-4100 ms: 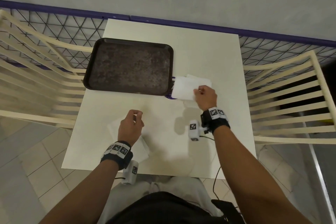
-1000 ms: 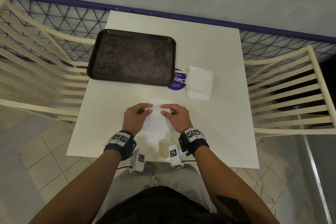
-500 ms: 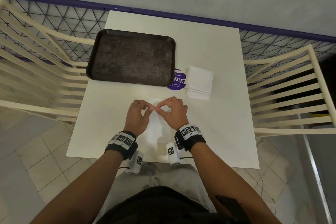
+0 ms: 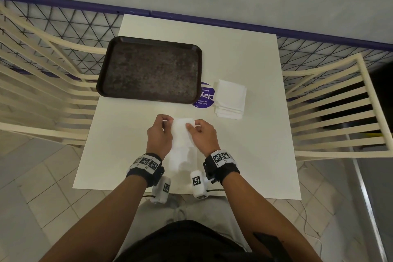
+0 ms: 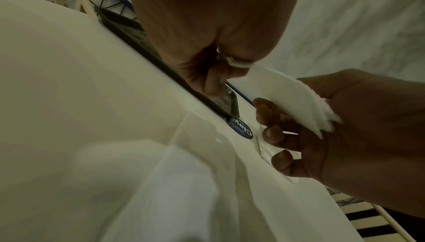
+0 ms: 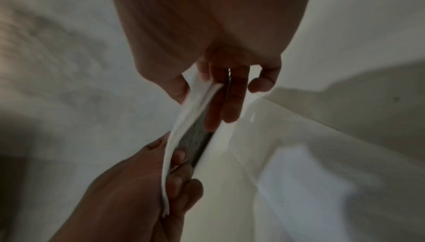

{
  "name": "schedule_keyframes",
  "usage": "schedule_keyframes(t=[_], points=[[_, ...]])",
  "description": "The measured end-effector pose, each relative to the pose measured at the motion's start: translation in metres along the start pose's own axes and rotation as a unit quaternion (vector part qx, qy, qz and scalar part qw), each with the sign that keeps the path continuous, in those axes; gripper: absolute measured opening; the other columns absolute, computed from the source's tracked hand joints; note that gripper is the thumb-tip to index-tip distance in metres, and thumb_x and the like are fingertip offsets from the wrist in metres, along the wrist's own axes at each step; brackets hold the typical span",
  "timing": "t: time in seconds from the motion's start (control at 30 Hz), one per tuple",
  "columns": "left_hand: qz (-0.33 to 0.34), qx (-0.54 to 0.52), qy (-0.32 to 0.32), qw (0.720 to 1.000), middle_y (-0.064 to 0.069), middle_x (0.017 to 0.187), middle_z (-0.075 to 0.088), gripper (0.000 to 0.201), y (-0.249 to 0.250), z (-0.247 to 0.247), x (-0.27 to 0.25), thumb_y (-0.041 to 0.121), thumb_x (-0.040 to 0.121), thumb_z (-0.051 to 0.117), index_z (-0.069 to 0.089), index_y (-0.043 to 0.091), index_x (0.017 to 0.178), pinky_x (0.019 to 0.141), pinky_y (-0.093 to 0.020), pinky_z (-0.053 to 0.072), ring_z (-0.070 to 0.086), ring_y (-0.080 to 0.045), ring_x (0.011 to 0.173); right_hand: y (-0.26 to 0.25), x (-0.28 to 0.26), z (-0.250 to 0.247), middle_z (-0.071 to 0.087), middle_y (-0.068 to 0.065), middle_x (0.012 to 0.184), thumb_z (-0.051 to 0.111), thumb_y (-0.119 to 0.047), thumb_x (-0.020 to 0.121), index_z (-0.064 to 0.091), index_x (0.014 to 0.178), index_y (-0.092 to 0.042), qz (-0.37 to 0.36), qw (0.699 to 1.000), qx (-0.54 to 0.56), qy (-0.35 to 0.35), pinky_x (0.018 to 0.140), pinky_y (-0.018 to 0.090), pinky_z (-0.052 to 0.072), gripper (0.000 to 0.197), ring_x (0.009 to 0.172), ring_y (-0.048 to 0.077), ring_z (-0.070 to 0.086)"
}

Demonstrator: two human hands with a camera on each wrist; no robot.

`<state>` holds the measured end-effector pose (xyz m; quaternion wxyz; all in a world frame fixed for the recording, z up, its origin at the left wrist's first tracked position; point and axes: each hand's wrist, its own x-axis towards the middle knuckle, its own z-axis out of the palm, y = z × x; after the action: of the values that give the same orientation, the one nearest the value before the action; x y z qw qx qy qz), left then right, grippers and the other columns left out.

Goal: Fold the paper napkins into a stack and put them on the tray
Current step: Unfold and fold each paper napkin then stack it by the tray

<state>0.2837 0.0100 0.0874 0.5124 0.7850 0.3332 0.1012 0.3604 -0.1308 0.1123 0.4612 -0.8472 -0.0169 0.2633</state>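
A white paper napkin [image 4: 180, 132] is held up between both hands over the table's near middle. My left hand [image 4: 160, 132] pinches its left top corner and my right hand [image 4: 201, 134] pinches its right top corner. The left wrist view shows the napkin [image 5: 287, 97] stretched from my left fingers [image 5: 230, 58] to my right hand [image 5: 356, 133]. In the right wrist view the napkin [image 6: 184, 124] is a bent sheet gripped by both hands. A stack of folded napkins [image 4: 230, 99] lies to the right of the dark brown tray [image 4: 150, 69], which holds nothing.
A white table [image 4: 244, 53] carries everything. A round purple sticker [image 4: 205, 95] sits between the tray and the stack. Cream slatted chairs [image 4: 340, 108] stand on both sides of the table. A mesh fence with a purple rail [image 4: 212, 20] runs behind it.
Both hands lifted the napkin's far edge off the table and raised it. Four seconds ago my right hand was at the stack and my left hand rested on a napkin.
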Motion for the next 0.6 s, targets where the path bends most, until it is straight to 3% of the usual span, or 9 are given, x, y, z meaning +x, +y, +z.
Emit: schedule_keyframes(t=[0.07, 0.1, 0.17, 0.27, 0.37, 0.47, 0.6], points=[[0.004, 0.004, 0.009, 1.000, 0.002, 0.091, 0.069, 0.016, 0.003, 0.001, 0.002, 0.020, 0.110, 0.046, 0.062, 0.022, 0.106, 0.069, -0.029, 0.047, 0.061, -0.011, 0.074, 0.002, 0.000, -0.001, 0.052, -0.008, 0.071, 0.068, -0.030, 0.092, 0.056, 0.076, -0.020, -0.009, 0.999, -0.024, -0.025, 0.073, 0.029, 0.042, 0.023, 0.069, 0.012, 0.048], [0.005, 0.005, 0.013, 1.000, 0.002, 0.091, 0.069, 0.016, 0.003, 0.001, 0.003, 0.021, 0.110, 0.046, 0.062, 0.022, 0.108, 0.069, -0.029, 0.046, 0.061, -0.011, 0.073, 0.003, 0.003, -0.003, 0.052, -0.010, 0.066, 0.069, -0.026, 0.091, 0.053, 0.071, -0.022, -0.012, 0.999, -0.036, -0.033, 0.072, 0.029, 0.043, 0.026, 0.065, 0.011, 0.049], [0.004, 0.008, 0.012, 1.000, 0.001, 0.086, 0.068, 0.016, 0.004, 0.002, 0.005, 0.027, 0.110, 0.047, 0.062, 0.023, 0.115, 0.068, -0.033, 0.051, 0.062, -0.014, 0.071, 0.002, 0.011, -0.011, 0.062, -0.007, 0.072, 0.070, -0.027, 0.088, 0.060, 0.076, -0.023, -0.007, 0.999, -0.034, -0.028, 0.077, 0.038, 0.056, 0.016, 0.072, 0.016, 0.061], [-0.028, 0.013, -0.032, 0.999, 0.003, 0.076, 0.070, 0.025, 0.002, 0.003, 0.008, 0.040, 0.109, 0.046, 0.058, 0.026, 0.126, 0.067, -0.047, 0.061, 0.064, -0.020, 0.063, -0.004, 0.038, -0.037, 0.071, -0.001, 0.087, 0.067, -0.028, 0.085, 0.064, 0.083, -0.023, -0.011, 0.999, -0.028, 0.027, 0.085, 0.048, 0.058, 0.007, 0.086, 0.026, 0.068], [-0.051, 0.031, -0.075, 0.995, 0.006, 0.076, 0.074, 0.024, -0.006, 0.002, 0.007, 0.041, 0.107, 0.047, 0.061, 0.028, 0.121, 0.074, -0.051, 0.062, 0.066, -0.019, 0.065, -0.013, 0.072, -0.078, 0.071, 0.004, 0.094, 0.065, -0.026, 0.089, 0.064, 0.090, -0.018, 0.007, 0.994, -0.038, 0.104, 0.089, 0.044, 0.056, 0.009, 0.089, 0.029, 0.068], [-0.072, 0.044, -0.096, 0.992, 0.007, 0.078, 0.075, 0.023, -0.012, 0.000, 0.005, 0.040, 0.106, 0.048, 0.064, 0.027, 0.116, 0.078, -0.048, 0.061, 0.070, -0.019, 0.070, -0.012, 0.102, -0.116, 0.070, 0.008, 0.101, 0.062, -0.024, 0.092, 0.068, 0.098, -0.011, 0.035, 0.984, -0.078, 0.153, 0.088, 0.028, 0.048, 0.015, 0.098, 0.031, 0.064], [-0.085, 0.070, -0.101, 0.989, 0.007, 0.081, 0.076, 0.023, -0.015, -0.003, 0.001, 0.036, 0.106, 0.049, 0.066, 0.024, 0.114, 0.078, -0.040, 0.060, 0.071, -0.018, 0.073, -0.005, 0.123, -0.137, 0.068, 0.011, 0.125, 0.060, -0.021, 0.095, 0.068, 0.119, -0.007, 0.078, 0.977, -0.109, 0.166, 0.096, 0.028, 0.043, 0.029, 0.120, 0.032, 0.059]])
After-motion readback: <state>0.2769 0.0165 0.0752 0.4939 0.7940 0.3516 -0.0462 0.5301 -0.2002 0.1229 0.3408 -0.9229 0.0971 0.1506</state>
